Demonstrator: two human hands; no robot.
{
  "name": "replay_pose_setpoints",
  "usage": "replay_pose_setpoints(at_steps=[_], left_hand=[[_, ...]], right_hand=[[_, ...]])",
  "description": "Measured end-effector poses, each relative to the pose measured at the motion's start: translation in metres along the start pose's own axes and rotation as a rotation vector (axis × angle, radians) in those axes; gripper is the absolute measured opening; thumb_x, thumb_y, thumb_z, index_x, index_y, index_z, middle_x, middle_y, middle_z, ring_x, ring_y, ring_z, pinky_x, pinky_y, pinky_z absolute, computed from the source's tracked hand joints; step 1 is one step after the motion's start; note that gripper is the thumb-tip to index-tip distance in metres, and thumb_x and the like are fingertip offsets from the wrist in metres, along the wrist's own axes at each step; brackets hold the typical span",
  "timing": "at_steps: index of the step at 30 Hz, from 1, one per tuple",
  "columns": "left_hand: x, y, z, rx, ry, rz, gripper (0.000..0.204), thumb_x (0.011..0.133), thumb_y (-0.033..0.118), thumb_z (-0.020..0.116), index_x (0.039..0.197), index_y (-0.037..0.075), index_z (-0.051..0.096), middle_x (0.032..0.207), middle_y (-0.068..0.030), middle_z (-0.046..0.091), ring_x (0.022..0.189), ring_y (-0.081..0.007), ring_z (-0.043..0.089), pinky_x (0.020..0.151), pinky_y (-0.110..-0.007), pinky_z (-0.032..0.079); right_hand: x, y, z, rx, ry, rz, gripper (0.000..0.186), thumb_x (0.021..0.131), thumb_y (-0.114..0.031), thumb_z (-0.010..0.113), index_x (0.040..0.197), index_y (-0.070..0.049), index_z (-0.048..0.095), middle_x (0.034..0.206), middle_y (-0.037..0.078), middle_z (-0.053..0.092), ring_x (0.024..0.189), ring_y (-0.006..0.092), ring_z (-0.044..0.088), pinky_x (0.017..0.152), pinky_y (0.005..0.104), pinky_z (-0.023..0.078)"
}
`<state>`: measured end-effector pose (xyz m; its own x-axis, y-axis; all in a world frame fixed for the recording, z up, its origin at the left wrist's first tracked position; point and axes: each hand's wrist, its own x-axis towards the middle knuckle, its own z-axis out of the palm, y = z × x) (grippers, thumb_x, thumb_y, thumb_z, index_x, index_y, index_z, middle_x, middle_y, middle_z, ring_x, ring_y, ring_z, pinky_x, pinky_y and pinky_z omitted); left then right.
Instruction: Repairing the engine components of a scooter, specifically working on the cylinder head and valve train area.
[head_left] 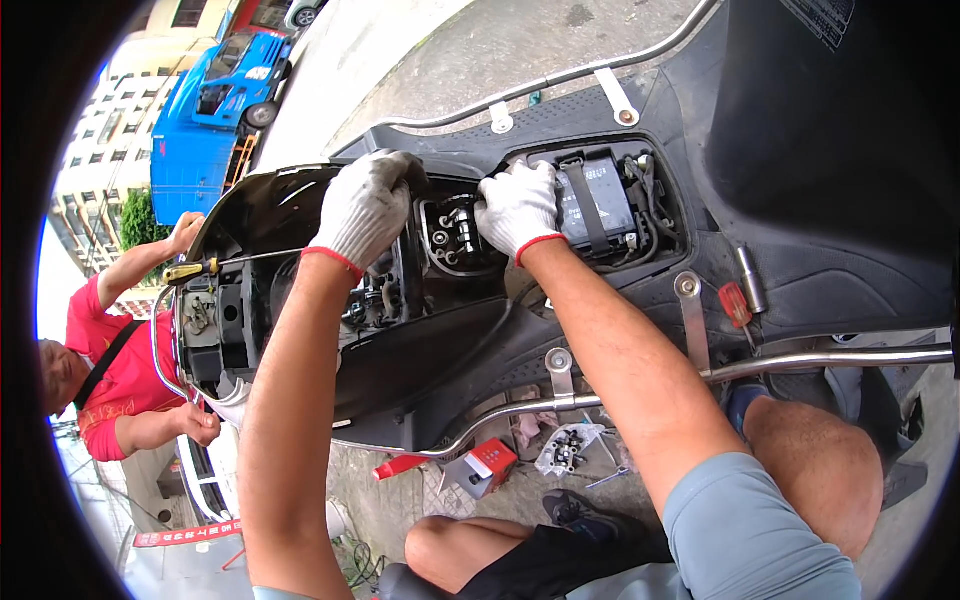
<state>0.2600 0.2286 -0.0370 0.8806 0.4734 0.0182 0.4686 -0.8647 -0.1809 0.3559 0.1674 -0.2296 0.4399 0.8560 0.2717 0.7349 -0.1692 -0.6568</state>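
Both my hands wear white knitted gloves with red cuffs and reach into the opened body of a scooter (470,370). My left hand (365,205) is at the far edge of the engine opening, fingers curled; what they hold, if anything, is hidden. My right hand (520,205) is closed at the ridge between the engine opening and the battery bay, its fingertips out of sight. Between the hands lies the uncovered engine top (460,235) with shiny metal parts. Right of my right hand a strapped battery (597,200) sits in its bay.
A yellow-handled screwdriver (190,271) lies across the scooter's rear. On the footboard are a red-handled screwdriver (735,303) and a metal socket (751,280). A red box (490,462) and a bag of metal parts (570,450) lie on the ground. A person in red (130,370) holds the rear.
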Motion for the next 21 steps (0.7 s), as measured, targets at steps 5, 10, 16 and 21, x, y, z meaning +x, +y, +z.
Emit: replay_pose_setpoints(at_steps=[5,10,16,21], left_hand=[[-0.019,0.004,-0.013,-0.042,0.078,-0.080,0.021,0.086,0.001,0.057,0.098,0.007,0.073,0.095,-0.0151,0.072,0.090,-0.0311,0.070,0.081,-0.039,0.055],[-0.055,0.032,-0.025,-0.107,0.191,-0.060,0.020,0.087,-0.001,0.058,0.102,0.005,0.071,0.093,-0.0149,0.070,0.084,-0.0285,0.069,0.077,-0.036,0.054],[-0.120,0.093,-0.044,-0.429,0.187,-0.128,0.030,0.077,-0.011,0.062,0.102,0.006,0.068,0.099,-0.0143,0.070,0.093,-0.0338,0.067,0.084,-0.039,0.053],[-0.190,0.128,-0.043,-0.529,0.067,-0.150,0.035,0.074,-0.012,0.061,0.105,0.003,0.068,0.105,-0.0160,0.071,0.096,-0.0326,0.068,0.088,-0.040,0.053]], right_hand=[[-0.001,-0.004,-0.004,-0.025,-0.019,0.006,0.023,0.087,-0.032,0.061,0.097,-0.018,0.076,0.100,0.003,0.075,0.110,0.0232,0.063,0.099,0.0484,0.034],[-0.001,-0.004,-0.012,-0.039,-0.103,0.000,0.027,0.091,-0.036,0.060,0.103,-0.018,0.076,0.104,0.003,0.075,0.112,0.0231,0.062,0.100,0.0492,0.034],[-0.005,0.011,-0.016,-0.039,-0.132,-0.070,0.035,0.090,-0.040,0.065,0.115,-0.017,0.071,0.116,0.007,0.070,0.120,0.0258,0.057,0.101,0.0481,0.037],[-0.024,0.004,-0.036,0.087,-0.182,-0.098,0.034,0.082,-0.034,0.075,0.111,-0.016,0.071,0.114,0.012,0.066,0.118,0.0322,0.056,0.104,0.0477,0.040]])
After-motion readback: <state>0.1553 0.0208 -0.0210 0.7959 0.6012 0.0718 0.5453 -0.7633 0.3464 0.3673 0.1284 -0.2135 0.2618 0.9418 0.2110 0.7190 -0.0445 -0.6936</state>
